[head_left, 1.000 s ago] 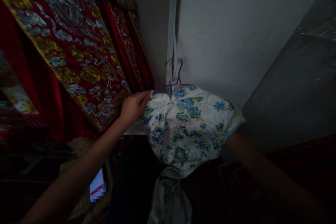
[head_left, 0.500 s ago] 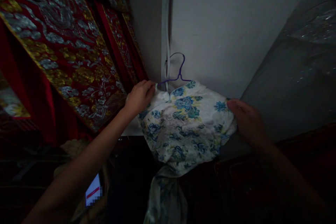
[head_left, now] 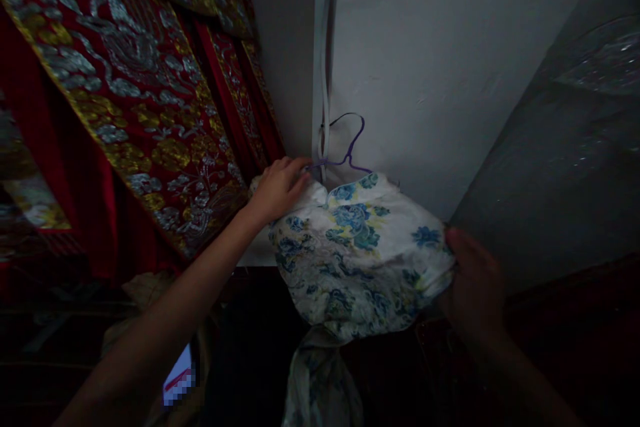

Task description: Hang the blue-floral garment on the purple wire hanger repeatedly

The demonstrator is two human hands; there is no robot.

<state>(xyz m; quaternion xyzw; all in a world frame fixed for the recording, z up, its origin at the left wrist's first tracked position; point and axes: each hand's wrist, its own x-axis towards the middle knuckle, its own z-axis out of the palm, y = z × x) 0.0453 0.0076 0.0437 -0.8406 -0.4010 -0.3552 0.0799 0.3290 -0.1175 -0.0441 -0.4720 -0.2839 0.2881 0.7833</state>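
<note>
A white blouse with blue and green flowers (head_left: pixel 353 220) hangs on a purple wire hanger (head_left: pixel 349 153) in the middle of the head view. My left hand (head_left: pixel 283 187) is closed on the blouse's left shoulder, near the hanger's arm. At the right, my right hand (head_left: pixel 473 273) pinches the edge of the other sleeve and stretches it sideways. The lower part of the blouse is bunched and trails down into shadow. The hanger's hook stands clear of the fabric against the wall.
Red cloth with gold and silver embroidery (head_left: pixel 150 100) hangs on the left. A pale wall (head_left: pixel 425 67) with a white cable (head_left: pixel 326 47) stands behind the blouse. Clear plastic sheeting (head_left: pixel 575 127) covers the right side. A lit screen (head_left: pixel 176 373) shows low on the left.
The blouse and hanger sit slightly lower in view. My right hand has moved down, drawing the sleeve lower, while my left hand keeps its hold on the shoulder.
</note>
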